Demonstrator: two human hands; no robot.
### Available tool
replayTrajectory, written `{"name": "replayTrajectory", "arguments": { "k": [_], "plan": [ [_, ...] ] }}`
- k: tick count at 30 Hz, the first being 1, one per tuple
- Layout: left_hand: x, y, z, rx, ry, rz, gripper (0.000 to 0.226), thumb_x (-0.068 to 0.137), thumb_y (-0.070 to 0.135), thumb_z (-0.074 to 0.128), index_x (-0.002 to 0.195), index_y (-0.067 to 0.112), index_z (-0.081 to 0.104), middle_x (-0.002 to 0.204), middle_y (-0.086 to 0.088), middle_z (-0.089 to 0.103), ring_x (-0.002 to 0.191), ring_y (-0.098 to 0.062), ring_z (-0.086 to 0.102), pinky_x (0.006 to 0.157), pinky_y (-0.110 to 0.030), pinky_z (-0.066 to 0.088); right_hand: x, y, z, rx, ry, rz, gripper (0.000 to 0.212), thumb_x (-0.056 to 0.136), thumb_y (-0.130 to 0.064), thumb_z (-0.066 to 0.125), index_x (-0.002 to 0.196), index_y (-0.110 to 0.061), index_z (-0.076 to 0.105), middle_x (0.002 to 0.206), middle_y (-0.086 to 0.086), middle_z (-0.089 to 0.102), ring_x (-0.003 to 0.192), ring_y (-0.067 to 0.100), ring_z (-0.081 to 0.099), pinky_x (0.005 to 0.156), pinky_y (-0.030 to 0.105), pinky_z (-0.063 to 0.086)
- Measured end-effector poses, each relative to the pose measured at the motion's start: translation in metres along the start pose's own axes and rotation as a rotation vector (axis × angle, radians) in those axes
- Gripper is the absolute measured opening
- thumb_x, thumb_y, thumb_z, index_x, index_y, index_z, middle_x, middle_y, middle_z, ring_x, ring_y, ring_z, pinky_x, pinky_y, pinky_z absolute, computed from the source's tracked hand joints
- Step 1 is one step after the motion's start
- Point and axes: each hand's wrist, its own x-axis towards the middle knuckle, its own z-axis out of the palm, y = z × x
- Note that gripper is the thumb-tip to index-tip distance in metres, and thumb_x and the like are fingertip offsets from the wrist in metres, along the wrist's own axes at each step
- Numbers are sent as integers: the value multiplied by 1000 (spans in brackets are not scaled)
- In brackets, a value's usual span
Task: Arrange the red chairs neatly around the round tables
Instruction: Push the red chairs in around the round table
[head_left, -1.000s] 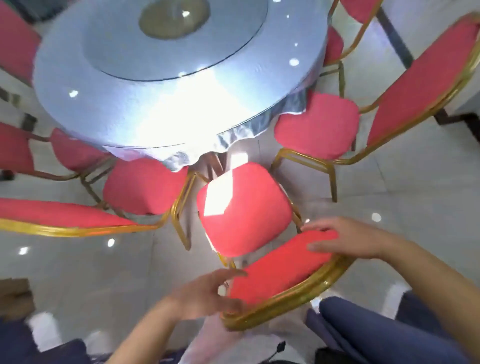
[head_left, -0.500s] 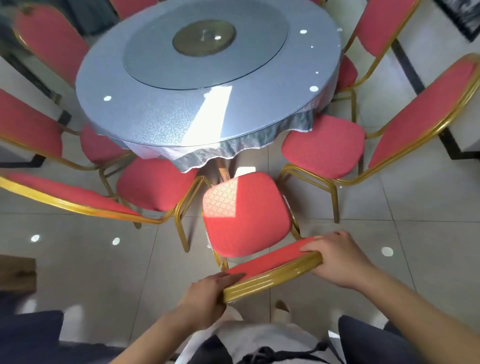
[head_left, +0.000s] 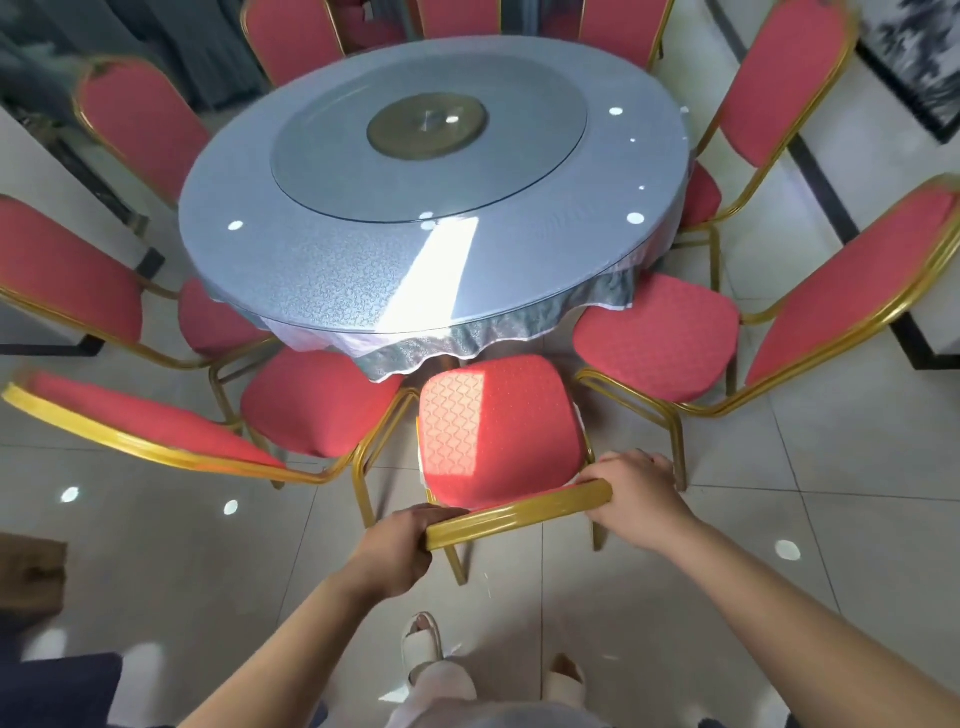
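The left hand (head_left: 397, 551) gripped the left end of the gold top rail (head_left: 519, 512) of the held chair (head_left: 498, 431), fingers curled round it, and the right hand (head_left: 636, 493) clasped the right end in the same way. The held chair stood at the near edge of the round surface (head_left: 322, 291), its seat front just short of the hanging tablecloth hem (head_left: 467, 343). It was wedged between the left neighbour chair (head_left: 317, 400) and the right neighbour chair (head_left: 657, 338). The gaps on both sides looked tight, and tightest on the left, where the neighbour's gold frame ran close beside the seat. A push with more force from one hand than the other would probably have swung the chair and knocked that frame, nudging a chair that was already placed out of line. Driven too far in, the seat could have caught the tablecloth hem and dragged the cloth, with the glass turntable (head_left: 431, 156) lying on top of it. The tiled floor (head_left: 779, 597) looked glossy, so the legs might have skated further than meant. A slippered foot (head_left: 423, 639) stood just behind the rear legs, so a backward correction risked setting a leg on the toes.
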Motion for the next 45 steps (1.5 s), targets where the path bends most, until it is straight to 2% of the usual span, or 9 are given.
{"name": "replayTrajectory", "arguments": {
  "k": [5,9,16,27,32,35,37,39,45],
  "plan": [
    [10,-15,-7,-32,-8,-21,79,69,0,41,126,53,56,126,28,60,112,-7,59,83,-23,50,10,-7,6,17,32,17,24,75,-46,61,97,-42,71,97,-15,63,99,17,52,87,37,27],
    [22,-26,-19,-44,15,-75,75,72,-5,42,123,47,62,123,23,63,112,-11,61,92,-35,52,23,-24,4,20,69,28,17,78,-42,63,92,-38,71,93,-14,64,95,17,52,83,36,23],
    [36,-22,-21,-19,61,-112,66,79,-3,44,119,46,65,112,22,65,103,-9,61,85,-34,54,23,-25,-9,-59,36,20,14,82,-36,58,84,-30,70,76,-10,68,77,19,59,75,34,32],
    [44,-21,-25,-9,55,-189,63,83,0,45,119,49,64,108,24,64,100,-7,62,83,-36,56,34,-26,-10,-45,33,57,14,84,-36,58,88,-36,71,81,-15,64,84,15,55,82,37,34],
    [43,-21,-32,-34,-4,-135,67,81,-3,45,126,45,60,116,15,62,95,-9,61,75,-26,55,33,-28,-15,-23,-9,41,18,84,-42,62,101,-41,67,98,-17,64,98,15,55,88,39,34],
    [40,-19,-44,-221,-149,-83,86,78,21,75,145,53,32,140,14,38,100,-11,54,60,-13,47,30,-21,-30,75,-182,22,66,73,-63,67,135,-49,47,141,-19,45,129,16,42,106,43,28],
    [39,-6,-59,-346,-172,-36,99,69,55,82,143,65,17,146,27,23,124,-9,44,76,-18,46,25,-14,-47,192,-229,14,90,63,-77,64,143,-55,31,157,-22,21,144,17,22,116,48,20],
    [46,11,-73,-353,-81,23,93,66,76,72,141,69,16,149,34,16,138,4,23,102,-25,33,21,-2,-67,276,-146,28,90,62,-81,61,143,-58,30,159,-22,15,149,16,12,119,49,18],
    [83,87,-89,-270,120,147,84,82,70,59,150,52,14,162,15,12,147,-2,6,120,-35,15,4,43,-122,418,103,111,72,82,-63,64,146,-50,34,160,-17,20,147,13,19,117,48,30]
  ]
}}
